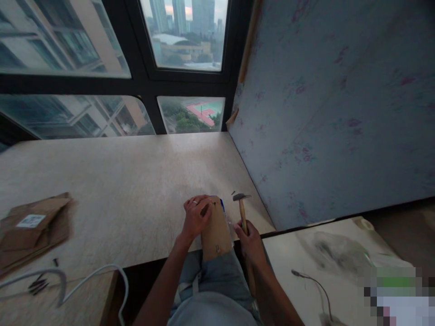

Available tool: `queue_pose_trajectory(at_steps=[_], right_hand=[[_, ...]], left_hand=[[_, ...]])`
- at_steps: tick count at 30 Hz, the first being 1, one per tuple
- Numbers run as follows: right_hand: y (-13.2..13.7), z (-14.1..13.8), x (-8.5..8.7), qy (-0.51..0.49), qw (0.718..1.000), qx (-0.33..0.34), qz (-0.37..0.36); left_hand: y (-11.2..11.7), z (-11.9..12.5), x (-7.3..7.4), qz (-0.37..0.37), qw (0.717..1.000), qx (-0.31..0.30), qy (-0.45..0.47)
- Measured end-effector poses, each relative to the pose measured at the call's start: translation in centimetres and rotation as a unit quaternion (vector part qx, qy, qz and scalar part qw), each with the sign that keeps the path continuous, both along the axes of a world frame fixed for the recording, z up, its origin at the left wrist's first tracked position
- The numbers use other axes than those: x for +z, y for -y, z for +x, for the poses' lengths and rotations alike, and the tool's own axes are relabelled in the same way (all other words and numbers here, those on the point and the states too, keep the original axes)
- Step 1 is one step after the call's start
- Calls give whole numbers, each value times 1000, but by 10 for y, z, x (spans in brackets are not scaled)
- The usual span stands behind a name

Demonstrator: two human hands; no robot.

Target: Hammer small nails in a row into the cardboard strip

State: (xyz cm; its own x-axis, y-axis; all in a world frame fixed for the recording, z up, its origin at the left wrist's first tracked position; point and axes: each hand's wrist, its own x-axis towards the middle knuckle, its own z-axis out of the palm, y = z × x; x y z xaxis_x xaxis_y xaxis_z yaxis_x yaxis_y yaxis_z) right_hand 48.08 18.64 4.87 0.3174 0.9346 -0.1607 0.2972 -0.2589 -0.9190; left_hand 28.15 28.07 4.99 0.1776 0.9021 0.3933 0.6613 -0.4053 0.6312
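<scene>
My left hand (196, 216) rests on the far end of a brown wooden board (215, 233) that lies at the table's near edge and over my lap. Its fingers pinch a small dark nail (214, 204) upright on the board. My right hand (250, 240) is closed round the wooden handle of a small hammer (242, 208). The hammer's metal head points left, just right of the board and a little above the tabletop. A blue strip shows along the board's right edge.
A light wooden table (136, 181) runs to a dark-framed window. A patterned blue panel (333, 104) walls off the right side. Brown cardboard packets (32, 228) lie at the left, with white cable (64, 283) and loose dark nails (39, 284) near the front. One stray nail (233, 193) lies beyond the hammer.
</scene>
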Motion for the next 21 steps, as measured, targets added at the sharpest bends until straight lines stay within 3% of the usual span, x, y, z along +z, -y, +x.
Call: queue_pose_trajectory(at_steps=[3, 5, 8, 11, 14, 17, 21], right_hand=[[-3, 8, -1, -10, 1000, -6, 3], [-5, 13, -3, -17, 1000, -13, 3], [-7, 20, -7, -28, 999, -25, 2], [-4, 26, -13, -38, 998, -40, 2], [3, 30, -16, -49, 998, -51, 1], [10, 32, -16, -57, 996, -62, 0], [17, 28, -14, -73, 995, -73, -11]], left_hand=[[-4, -2, 10, 25, 999, 8, 23], [-13, 2, 25, 44, 998, -3, 37], [-35, 17, 53, 53, 996, -62, 33], [-65, 42, 74, 6, 987, -158, -17], [-92, 72, 79, -100, 959, -235, -124], [-107, 92, 78, -154, 930, -273, -191], [-107, 81, 81, -178, 924, -284, -184]])
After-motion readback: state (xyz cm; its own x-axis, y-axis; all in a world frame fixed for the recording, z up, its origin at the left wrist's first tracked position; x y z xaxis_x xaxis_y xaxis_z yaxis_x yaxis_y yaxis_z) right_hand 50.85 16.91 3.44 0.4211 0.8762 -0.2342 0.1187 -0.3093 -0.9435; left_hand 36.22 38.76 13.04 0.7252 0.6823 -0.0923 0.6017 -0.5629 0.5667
